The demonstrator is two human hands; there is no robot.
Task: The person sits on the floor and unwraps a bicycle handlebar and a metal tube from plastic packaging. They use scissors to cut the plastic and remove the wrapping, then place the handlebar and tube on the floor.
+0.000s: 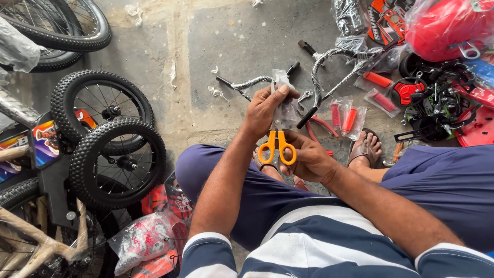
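Observation:
My left hand (267,109) pinches a small clear plastic bag (284,100) and holds it up in front of me. Just below it, my right hand (307,156) grips orange-handled scissors (277,146), whose blades point up toward the bag and are partly hidden behind my left hand. Both hands are raised above my crossed legs in blue trousers, over the concrete floor. What the bag contains is too small to tell.
Two small black spoked wheels (117,163) and a bike frame lie at the left. Wrapped handlebars (337,64), red grips in plastic (346,117), black pedals and red parts (441,25) crowd the upper right. Printed bags (146,238) lie by my left knee. My sandalled foot (366,145) rests ahead.

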